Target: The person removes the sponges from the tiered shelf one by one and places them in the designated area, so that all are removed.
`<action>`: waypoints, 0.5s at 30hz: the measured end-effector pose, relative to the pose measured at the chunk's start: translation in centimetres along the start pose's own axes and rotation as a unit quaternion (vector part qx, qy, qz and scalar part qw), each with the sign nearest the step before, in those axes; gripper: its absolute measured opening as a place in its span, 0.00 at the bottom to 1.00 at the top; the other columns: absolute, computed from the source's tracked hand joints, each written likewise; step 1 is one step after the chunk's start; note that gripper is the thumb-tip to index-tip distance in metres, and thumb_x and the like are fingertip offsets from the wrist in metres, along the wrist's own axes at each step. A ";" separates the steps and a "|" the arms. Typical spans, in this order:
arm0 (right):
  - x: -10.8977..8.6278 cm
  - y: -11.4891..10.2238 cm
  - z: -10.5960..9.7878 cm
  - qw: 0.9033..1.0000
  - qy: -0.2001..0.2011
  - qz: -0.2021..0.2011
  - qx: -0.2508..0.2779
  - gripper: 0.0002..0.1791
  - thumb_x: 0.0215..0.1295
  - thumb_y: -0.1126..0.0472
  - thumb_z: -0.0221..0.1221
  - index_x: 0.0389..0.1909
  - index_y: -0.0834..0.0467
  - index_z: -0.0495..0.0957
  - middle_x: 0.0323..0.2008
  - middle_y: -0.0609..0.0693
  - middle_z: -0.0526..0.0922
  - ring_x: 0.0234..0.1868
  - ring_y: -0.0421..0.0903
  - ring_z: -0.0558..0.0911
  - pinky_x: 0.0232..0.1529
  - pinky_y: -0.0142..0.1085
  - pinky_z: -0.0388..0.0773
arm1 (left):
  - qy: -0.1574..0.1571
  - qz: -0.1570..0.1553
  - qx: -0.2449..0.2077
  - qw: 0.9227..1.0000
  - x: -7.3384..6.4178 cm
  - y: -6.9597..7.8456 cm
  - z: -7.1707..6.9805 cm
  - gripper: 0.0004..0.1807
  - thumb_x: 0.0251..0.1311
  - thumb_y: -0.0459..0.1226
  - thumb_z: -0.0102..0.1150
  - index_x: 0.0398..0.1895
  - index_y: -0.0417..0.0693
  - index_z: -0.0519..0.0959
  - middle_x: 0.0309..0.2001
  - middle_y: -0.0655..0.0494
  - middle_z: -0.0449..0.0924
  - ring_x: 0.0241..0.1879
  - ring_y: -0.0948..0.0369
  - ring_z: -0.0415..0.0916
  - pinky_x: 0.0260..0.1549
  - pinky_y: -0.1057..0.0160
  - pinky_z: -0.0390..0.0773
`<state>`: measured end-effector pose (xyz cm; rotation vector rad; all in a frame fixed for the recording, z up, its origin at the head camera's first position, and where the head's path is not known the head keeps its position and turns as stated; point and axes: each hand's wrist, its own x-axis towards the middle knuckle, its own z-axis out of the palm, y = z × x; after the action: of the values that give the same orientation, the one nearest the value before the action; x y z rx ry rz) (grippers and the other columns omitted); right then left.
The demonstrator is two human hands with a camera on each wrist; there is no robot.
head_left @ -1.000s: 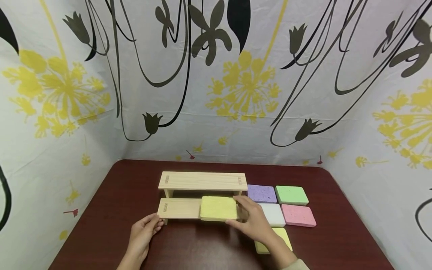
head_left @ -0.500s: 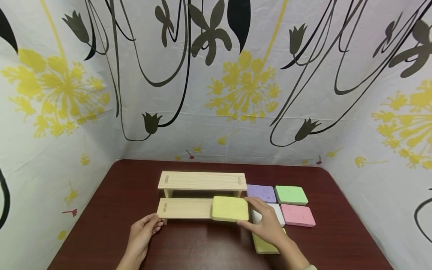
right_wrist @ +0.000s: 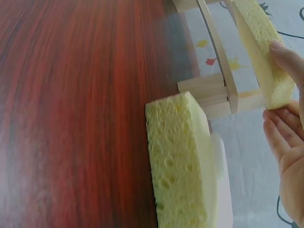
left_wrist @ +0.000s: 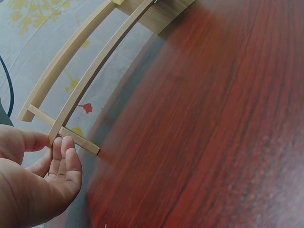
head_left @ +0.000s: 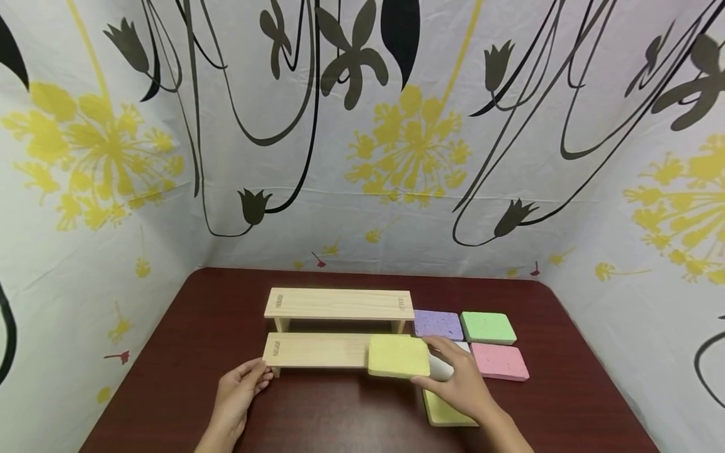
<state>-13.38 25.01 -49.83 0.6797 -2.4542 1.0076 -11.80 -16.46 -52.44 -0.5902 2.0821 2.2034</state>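
A two-step wooden rack (head_left: pixel 320 350) stands on the dark red table. My left hand (head_left: pixel 240 390) pinches the left end of its lower step between thumb and fingers, as the left wrist view also shows. My right hand (head_left: pixel 461 377) grips a yellow sponge (head_left: pixel 398 356) by its right edge, thumb in front and fingers behind. In the head view this sponge overlaps the right end of the lower step; the right wrist view shows it raised above that step. A second yellow sponge (right_wrist: pixel 173 156) lies on the table below my right hand, partly covered by it in the head view.
Right of the rack lie a purple sponge (head_left: pixel 438 324), a green sponge (head_left: pixel 488 328), a pink sponge (head_left: pixel 500 361) and a white sponge (head_left: pixel 440 368), the last partly hidden by my right hand. A patterned cloth (head_left: pixel 362 157) hangs behind and beside the table (head_left: pixel 317 418).
My right hand has carried the yellow sponge rightward along the lower step to its right end, slightly nearer me. My left hand has stayed on the rack's left end.
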 end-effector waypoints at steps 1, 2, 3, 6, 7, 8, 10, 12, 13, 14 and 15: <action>-0.1 0.1 -0.1 1.000 -0.002 0.005 0.001 0.39 0.43 0.52 0.82 0.59 0.56 0.81 0.56 0.46 0.83 0.55 0.50 0.82 0.55 0.29 0.78 | 0.000 0.001 -0.001 1.000 0.0 0.0 0.0 0.25 0.75 0.35 0.55 0.65 0.22 0.69 0.39 0.52 0.84 0.36 0.67 0.81 0.38 0.70 0.83; -0.3 0.1 -0.2 1.000 -0.004 0.009 0.006 0.39 0.43 0.53 0.82 0.59 0.55 0.80 0.56 0.47 0.82 0.55 0.50 0.82 0.54 0.31 0.80 | 0.001 0.002 -0.001 1.000 0.0 0.0 0.0 0.25 0.75 0.35 0.55 0.64 0.22 0.69 0.39 0.52 0.84 0.36 0.67 0.81 0.38 0.70 0.83; -0.4 0.2 -0.3 1.000 -0.006 0.013 0.011 0.38 0.43 0.54 0.82 0.59 0.55 0.80 0.56 0.48 0.82 0.56 0.51 0.82 0.54 0.34 0.81 | 0.001 0.003 -0.001 1.000 0.0 0.0 0.0 0.24 0.75 0.35 0.55 0.64 0.22 0.69 0.39 0.52 0.84 0.36 0.67 0.81 0.38 0.70 0.83; -0.9 0.4 -0.6 1.000 -0.006 0.021 0.020 0.38 0.43 0.55 0.82 0.59 0.55 0.80 0.57 0.50 0.82 0.55 0.52 0.82 0.52 0.37 0.83 | 0.000 0.005 -0.001 1.000 -0.1 0.0 -0.1 0.25 0.75 0.35 0.55 0.64 0.22 0.69 0.39 0.52 0.84 0.36 0.67 0.81 0.39 0.70 0.83; -1.0 0.4 -0.7 1.000 -0.005 0.021 0.023 0.38 0.43 0.56 0.82 0.59 0.55 0.80 0.56 0.50 0.82 0.55 0.52 0.83 0.52 0.36 0.83 | 0.000 0.005 -0.001 1.000 -0.1 0.0 -0.1 0.25 0.75 0.35 0.55 0.64 0.22 0.69 0.39 0.52 0.84 0.36 0.67 0.81 0.39 0.70 0.83; -1.1 0.5 -0.8 1.000 -0.004 0.018 0.024 0.38 0.43 0.57 0.82 0.59 0.55 0.80 0.56 0.50 0.82 0.55 0.52 0.83 0.52 0.35 0.82 | -0.001 0.005 0.000 1.000 -0.1 0.0 -0.1 0.25 0.75 0.35 0.55 0.64 0.22 0.69 0.39 0.52 0.84 0.36 0.67 0.81 0.39 0.71 0.83; -1.3 0.5 -1.1 1.000 0.000 0.011 0.020 0.38 0.42 0.58 0.83 0.58 0.56 0.81 0.55 0.50 0.83 0.53 0.52 0.83 0.53 0.30 0.80 | -0.001 0.005 0.001 1.000 -0.1 0.0 -0.1 0.25 0.75 0.35 0.55 0.65 0.22 0.69 0.40 0.53 0.84 0.36 0.68 0.81 0.38 0.71 0.83; -1.5 0.6 -1.4 1.000 0.003 0.005 0.013 0.38 0.41 0.58 0.83 0.57 0.57 0.81 0.54 0.50 0.83 0.52 0.51 0.84 0.54 0.26 0.78 | -0.001 0.005 0.000 1.000 -0.1 0.0 -0.1 0.25 0.75 0.35 0.55 0.64 0.22 0.69 0.39 0.52 0.84 0.36 0.67 0.81 0.38 0.71 0.83; -1.5 0.7 -1.5 1.000 0.003 0.002 0.013 0.37 0.41 0.58 0.83 0.57 0.57 0.81 0.54 0.50 0.83 0.52 0.50 0.84 0.54 0.25 0.78 | -0.001 0.005 0.000 1.000 -0.1 0.0 -0.1 0.25 0.75 0.35 0.55 0.64 0.22 0.69 0.39 0.52 0.84 0.36 0.67 0.81 0.38 0.71 0.83; -1.6 0.7 -1.7 1.000 0.003 0.000 0.012 0.37 0.41 0.58 0.83 0.56 0.57 0.81 0.53 0.50 0.83 0.52 0.50 0.84 0.54 0.25 0.77 | -0.001 0.005 -0.001 1.000 0.0 -0.1 -0.1 0.25 0.75 0.35 0.54 0.64 0.22 0.69 0.39 0.52 0.84 0.36 0.67 0.81 0.38 0.71 0.83; -1.7 0.8 -1.8 1.000 0.002 -0.001 0.012 0.37 0.41 0.58 0.83 0.56 0.57 0.81 0.53 0.50 0.83 0.52 0.50 0.84 0.54 0.25 0.78 | -0.002 0.005 0.000 1.000 0.0 -0.1 0.0 0.24 0.75 0.35 0.54 0.64 0.22 0.69 0.39 0.52 0.84 0.36 0.67 0.81 0.38 0.71 0.83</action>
<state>-12.09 27.32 -49.96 0.6867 -2.4414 1.0395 -11.72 -16.48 -52.49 -0.5770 2.0875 2.2096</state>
